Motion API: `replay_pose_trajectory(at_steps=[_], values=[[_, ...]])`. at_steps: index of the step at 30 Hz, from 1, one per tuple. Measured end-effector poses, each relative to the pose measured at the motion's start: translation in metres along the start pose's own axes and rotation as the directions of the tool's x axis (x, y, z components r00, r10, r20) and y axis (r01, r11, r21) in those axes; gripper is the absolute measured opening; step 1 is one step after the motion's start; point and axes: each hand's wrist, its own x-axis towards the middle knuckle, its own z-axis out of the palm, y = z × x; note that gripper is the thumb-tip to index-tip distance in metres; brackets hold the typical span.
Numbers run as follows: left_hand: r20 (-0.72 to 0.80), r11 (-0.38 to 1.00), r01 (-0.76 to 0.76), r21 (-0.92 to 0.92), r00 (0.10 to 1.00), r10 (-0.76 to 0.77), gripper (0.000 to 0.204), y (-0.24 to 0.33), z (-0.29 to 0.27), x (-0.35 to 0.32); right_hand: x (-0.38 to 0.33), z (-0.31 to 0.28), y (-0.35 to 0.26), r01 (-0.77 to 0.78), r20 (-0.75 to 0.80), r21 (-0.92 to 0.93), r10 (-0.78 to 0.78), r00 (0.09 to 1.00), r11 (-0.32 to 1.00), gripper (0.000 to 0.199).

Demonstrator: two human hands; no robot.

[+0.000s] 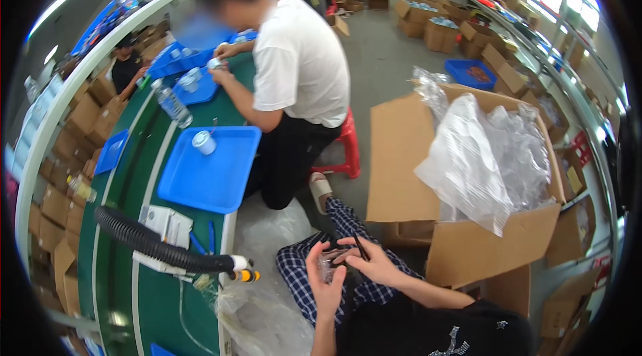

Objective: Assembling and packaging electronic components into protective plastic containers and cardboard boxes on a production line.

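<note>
Over my lap, my left hand [326, 288] is curled around a small clear plastic piece [326, 268], whose exact kind I cannot make out. My right hand [374, 265] is close beside it, with a slim black pen-like tool [362, 249] held between thumb and fingers. The fingers of both hands reach toward the clear piece and partly cover it. Below them lie my checked trousers [297, 269].
To the right, an open cardboard box [491, 256] holds clear plastic parts and a plastic bag [465, 162]. On the green bench at left are a blue tray [210, 185] with a white cup-shaped part [204, 143] and a black flexible hose [154, 242]. A co-worker [304, 55] sits ahead.
</note>
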Motion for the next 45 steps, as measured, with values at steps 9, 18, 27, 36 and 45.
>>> replay_pose_trajectory(at_steps=[9, 18, 27, 36, 45], values=[[-0.381, 0.929, 0.148, -0.339, 0.881, -0.280, 0.042, -0.025, -0.111, 0.008, 0.046, 0.080, 0.020, -0.030, 0.070, -0.206, 0.045, 0.997, 0.978, 0.035], [0.006, 0.334, 0.205, -0.920, 0.859, -0.511, 0.038, -0.079, -0.097, 0.036, 0.069, 0.071, 0.004, 0.083, 0.036, -0.309, -0.076, 0.996, 0.947, 0.035], [-0.094, 0.190, 0.019, -0.982, 0.819, -0.566, 0.036, -0.079, -0.109, 0.029, 0.186, 0.115, 0.002, 0.385, 0.482, -0.545, -0.097, 0.871, 0.745, 0.034], [-0.085, 0.237, 0.037, -0.971, 0.871, -0.485, 0.031, -0.088, -0.091, 0.046, 0.187, 0.207, -0.070, 0.825, 0.776, -0.098, -0.476, 0.414, 0.557, 0.027], [0.101, -0.189, 0.028, -0.981, 0.917, -0.387, 0.039, -0.102, -0.099, 0.034, 0.248, 0.191, 0.013, 0.910, 0.858, -0.361, -0.309, 0.410, 0.206, 0.040]])
